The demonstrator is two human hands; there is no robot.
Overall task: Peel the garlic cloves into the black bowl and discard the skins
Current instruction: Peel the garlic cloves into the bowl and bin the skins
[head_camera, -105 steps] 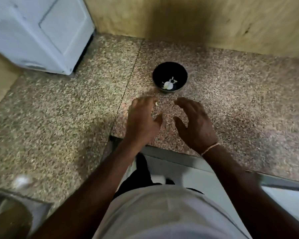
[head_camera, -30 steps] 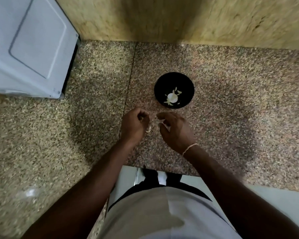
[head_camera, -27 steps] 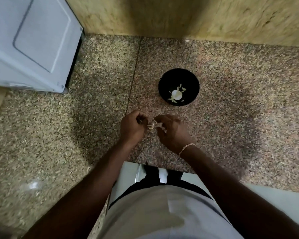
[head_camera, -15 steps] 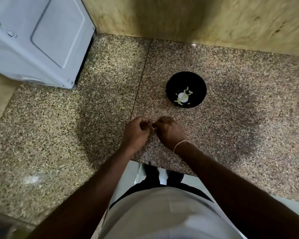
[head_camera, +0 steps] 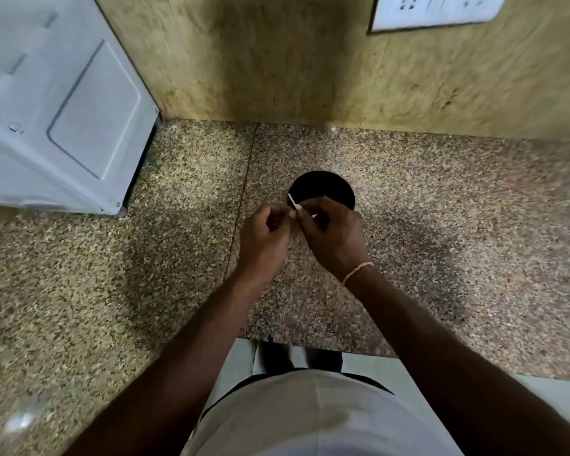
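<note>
On the speckled stone counter [head_camera: 441,225] at mid-frame, your left hand [head_camera: 265,235] and right hand [head_camera: 334,235] pinch a garlic clove [head_camera: 298,210], its skin [head_camera: 291,199] sticking up. Keep both over the black bowl [head_camera: 323,187] just above them; pull the skin away, then drop the clove.

Both forearms converge toward 12 o'clock. Left hand [head_camera: 264,235] and right hand [head_camera: 334,238] fingers curled, fingertips meeting; thin band on right wrist [head_camera: 357,272].

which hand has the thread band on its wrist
The right hand: a thin pale band circles its wrist. The left hand has a bare wrist.
</note>
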